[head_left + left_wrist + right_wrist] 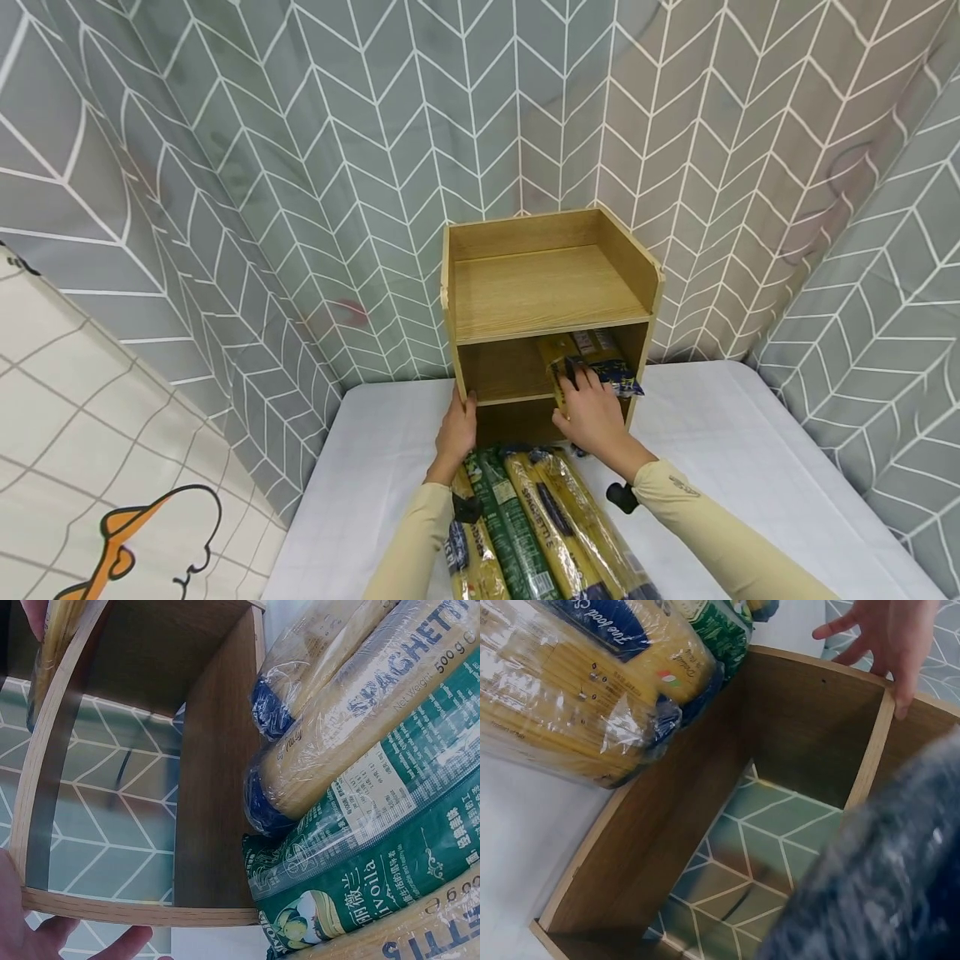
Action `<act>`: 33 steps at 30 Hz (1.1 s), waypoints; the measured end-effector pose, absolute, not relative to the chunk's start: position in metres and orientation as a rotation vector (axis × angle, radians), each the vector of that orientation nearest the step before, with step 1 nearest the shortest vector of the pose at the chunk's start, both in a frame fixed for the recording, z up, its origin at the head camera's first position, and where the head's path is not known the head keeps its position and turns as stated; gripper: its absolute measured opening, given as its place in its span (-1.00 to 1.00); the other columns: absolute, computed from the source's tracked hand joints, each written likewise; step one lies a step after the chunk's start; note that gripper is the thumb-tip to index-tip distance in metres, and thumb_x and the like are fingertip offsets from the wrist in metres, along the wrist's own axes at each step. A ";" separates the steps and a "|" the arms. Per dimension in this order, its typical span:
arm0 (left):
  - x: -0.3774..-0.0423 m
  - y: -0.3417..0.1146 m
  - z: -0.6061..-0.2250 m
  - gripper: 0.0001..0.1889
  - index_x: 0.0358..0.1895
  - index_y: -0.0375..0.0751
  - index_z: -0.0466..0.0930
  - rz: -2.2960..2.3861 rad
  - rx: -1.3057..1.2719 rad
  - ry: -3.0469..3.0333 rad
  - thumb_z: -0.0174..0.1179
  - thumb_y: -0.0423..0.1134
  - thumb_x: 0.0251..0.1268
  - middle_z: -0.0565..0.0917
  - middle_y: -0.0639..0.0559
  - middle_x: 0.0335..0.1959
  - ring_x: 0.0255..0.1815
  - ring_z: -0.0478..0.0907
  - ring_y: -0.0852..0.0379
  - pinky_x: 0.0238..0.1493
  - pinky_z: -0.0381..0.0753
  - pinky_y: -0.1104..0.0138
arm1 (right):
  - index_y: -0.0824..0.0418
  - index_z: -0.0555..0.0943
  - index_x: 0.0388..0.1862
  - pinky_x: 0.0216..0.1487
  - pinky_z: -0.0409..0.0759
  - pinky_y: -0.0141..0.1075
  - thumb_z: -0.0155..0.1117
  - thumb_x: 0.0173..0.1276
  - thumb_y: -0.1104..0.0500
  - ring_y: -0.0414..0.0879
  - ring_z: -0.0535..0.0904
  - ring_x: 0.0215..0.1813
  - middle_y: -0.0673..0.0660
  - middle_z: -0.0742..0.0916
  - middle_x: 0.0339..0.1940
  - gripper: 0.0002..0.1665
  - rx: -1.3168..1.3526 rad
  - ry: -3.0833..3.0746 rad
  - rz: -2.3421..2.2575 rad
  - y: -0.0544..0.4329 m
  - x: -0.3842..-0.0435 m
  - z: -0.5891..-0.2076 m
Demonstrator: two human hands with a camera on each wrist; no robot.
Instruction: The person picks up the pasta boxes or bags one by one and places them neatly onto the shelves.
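Observation:
A small wooden shelf unit (536, 283) stands on the white-covered table. My left hand (456, 429) rests at its left side panel, thumb on the front edge and fingers spread straight along the outside. At the right of the middle compartment, my right hand (596, 421) grips the near end of a yellow spaghetti pack (555, 350). Another pasta pack with a dark blue end (621, 377) lies beside it, partly hidden. Close to the camera in the right wrist view, a blurred blue wrapper (885, 870) covers the lower right corner.
Before the shelf lie several pasta packs: a green pack (513, 517) between yellow ones, including a spaghetti pack (540, 508). Their far ends reach the shelf's lower front edge (585, 859). A patterned curtain (420, 125) hangs behind.

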State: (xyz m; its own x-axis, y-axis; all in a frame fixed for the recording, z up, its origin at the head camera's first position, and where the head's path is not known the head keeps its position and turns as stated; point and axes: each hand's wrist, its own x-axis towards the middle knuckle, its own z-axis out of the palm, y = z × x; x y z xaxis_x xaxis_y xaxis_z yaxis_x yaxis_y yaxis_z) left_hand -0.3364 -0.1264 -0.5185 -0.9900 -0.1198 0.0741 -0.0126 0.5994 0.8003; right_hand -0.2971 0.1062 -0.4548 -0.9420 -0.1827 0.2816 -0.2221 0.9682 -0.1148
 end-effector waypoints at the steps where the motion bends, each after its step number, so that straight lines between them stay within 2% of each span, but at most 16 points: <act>1: -0.336 -0.126 -0.518 -0.35 0.69 -0.02 -0.04 -1.353 0.112 -2.699 -0.33 0.12 0.71 0.47 -0.29 0.49 0.29 0.56 -0.46 0.13 0.52 -0.37 | 0.28 0.56 0.37 0.26 0.51 0.24 0.37 0.38 -0.05 0.34 0.44 0.47 0.44 0.56 0.42 -0.32 0.317 -2.855 0.215 0.107 -0.296 -0.454; 10: -0.335 -0.127 -0.518 -0.36 0.69 -0.03 -0.05 -1.355 0.114 -2.706 -0.34 0.12 0.72 0.49 -0.31 0.46 0.26 0.58 -0.46 0.08 0.54 -0.36 | 0.24 0.50 0.43 0.39 0.32 0.43 0.31 0.47 -0.04 0.43 0.29 0.56 0.44 0.42 0.54 -0.34 0.548 -2.809 0.459 0.130 -0.285 -0.457; 16: -0.337 -0.128 -0.517 -0.35 0.70 -0.03 -0.06 -1.338 0.116 -2.713 -0.35 0.12 0.71 0.51 -0.33 0.44 0.10 0.65 -0.44 -0.09 0.59 -0.29 | 0.13 0.57 0.38 0.41 0.16 0.52 0.37 0.42 -0.07 0.37 0.18 0.62 0.30 0.42 0.58 -0.38 0.918 -2.684 0.548 0.149 -0.279 -0.457; 22: -0.339 -0.129 -0.514 -0.35 0.70 -0.03 -0.07 -1.324 0.122 -2.712 -0.36 0.13 0.71 0.49 -0.31 0.46 0.16 0.63 -0.44 -0.03 0.59 -0.31 | 0.00 0.51 0.46 0.42 0.15 0.48 0.41 0.29 -0.27 0.32 0.16 0.62 0.20 0.43 0.60 -0.18 1.281 -2.617 0.499 0.167 -0.282 -0.457; 27: -0.340 -0.128 -0.515 -0.35 0.70 -0.04 -0.08 -1.337 0.107 -2.705 -0.37 0.12 0.72 0.49 -0.32 0.46 0.07 0.67 -0.42 -0.07 0.60 -0.26 | 0.08 0.43 0.53 0.44 0.15 0.45 0.32 0.26 -0.42 0.37 0.20 0.60 0.26 0.42 0.59 -0.01 1.258 -2.570 0.405 0.173 -0.287 -0.462; 33: -0.339 -0.125 -0.520 -0.34 0.70 -0.05 -0.08 -1.335 0.108 -2.716 -0.37 0.13 0.72 0.47 -0.31 0.48 0.23 0.60 -0.44 0.05 0.57 -0.31 | 0.22 0.40 0.53 0.46 0.20 0.36 0.25 0.21 -0.54 0.39 0.24 0.57 0.29 0.43 0.58 0.16 1.155 -2.558 0.353 0.174 -0.288 -0.471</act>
